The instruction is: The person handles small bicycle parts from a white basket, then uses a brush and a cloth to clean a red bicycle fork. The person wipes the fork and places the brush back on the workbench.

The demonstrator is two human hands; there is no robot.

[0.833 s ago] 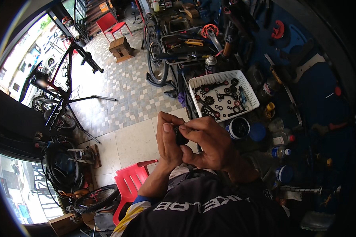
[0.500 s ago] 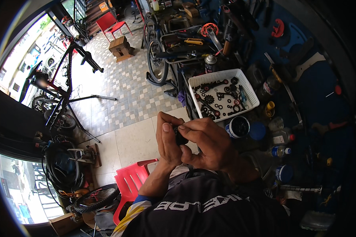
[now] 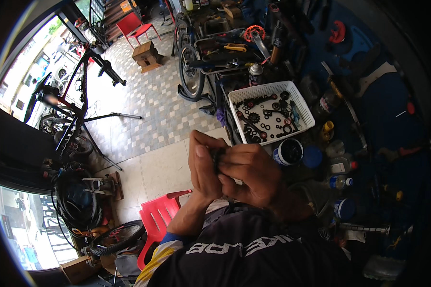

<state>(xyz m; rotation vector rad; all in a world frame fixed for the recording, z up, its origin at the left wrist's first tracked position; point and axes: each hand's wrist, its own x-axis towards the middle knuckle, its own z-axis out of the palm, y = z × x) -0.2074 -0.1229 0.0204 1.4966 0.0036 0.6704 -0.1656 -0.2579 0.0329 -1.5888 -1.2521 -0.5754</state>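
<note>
Close in front of my chest, my left hand and my right hand meet around a small black part. My left fingers curl over its far side, with the thumb pressed along it. From the right, the bent fingers and thumb of my other hand pinch it. Most of the part is covered, so its exact kind cannot be made out. Just beyond my right hand stands a white perforated basket of small bicycle parts: crank arms, rings, and a black cog.
Right of my hands sit an open tub of dark grease, a blue lid and several bottles. A spray can stands behind the basket. A red plastic chair is at my left; a bicycle frame on a stand is farther left.
My right fingers have shifted and closed further around the black part, which now shows less. My left thumb has tilted slightly. The surroundings look the same.
</note>
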